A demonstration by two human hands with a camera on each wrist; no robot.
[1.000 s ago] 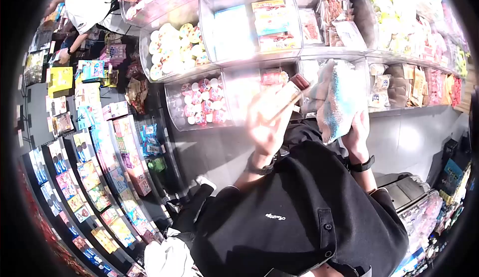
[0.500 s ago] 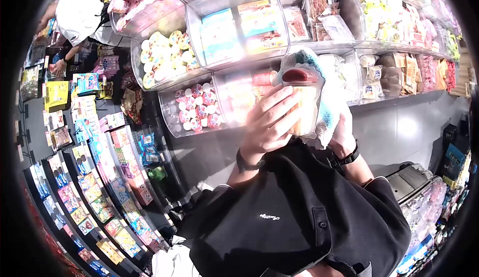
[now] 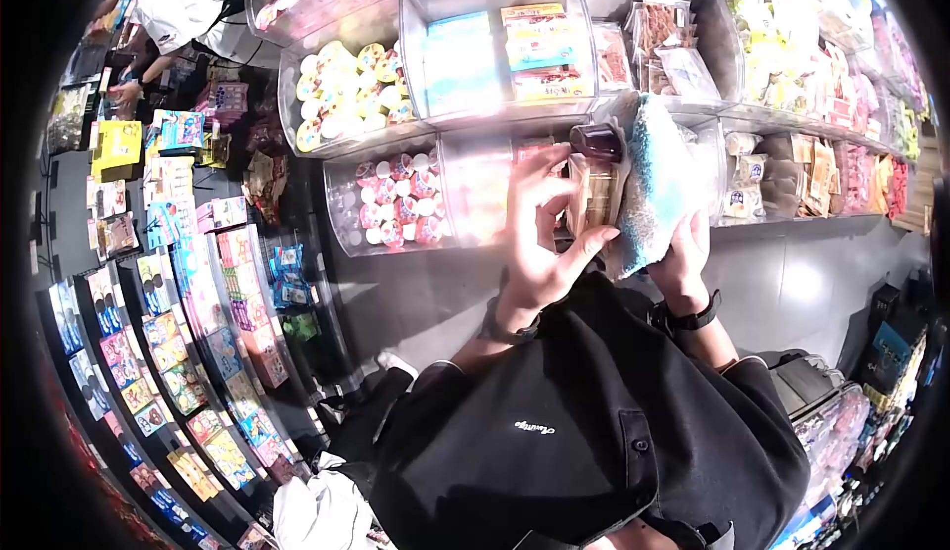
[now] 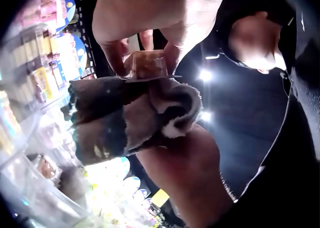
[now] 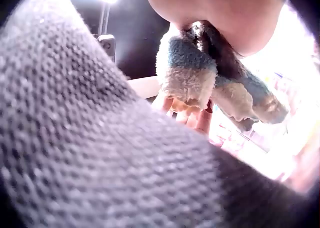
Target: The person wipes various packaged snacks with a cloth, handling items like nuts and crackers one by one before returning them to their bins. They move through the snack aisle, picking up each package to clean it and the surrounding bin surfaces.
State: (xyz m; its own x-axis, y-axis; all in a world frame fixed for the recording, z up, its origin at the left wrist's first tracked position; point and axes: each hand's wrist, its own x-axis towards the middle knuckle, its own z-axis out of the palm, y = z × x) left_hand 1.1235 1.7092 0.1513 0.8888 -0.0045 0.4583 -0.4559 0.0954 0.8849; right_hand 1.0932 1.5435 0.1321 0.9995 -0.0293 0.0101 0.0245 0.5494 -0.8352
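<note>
- While clear bins of packaged snacks filled the brightly lit shop ahead, a grey surface showed beneath.
- Blue-and-white cloth was gripped in the right hand, its fingers mostly hidden.
- Left hand pinched a small pack.
- That pack touched the cloth; wiping seemed unfinished, though how much remained could not be told.

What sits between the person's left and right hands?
A clear plastic snack pack by the left hand, then a blue-and-white fuzzy cloth by the right hand. Shows in the head view.
</note>
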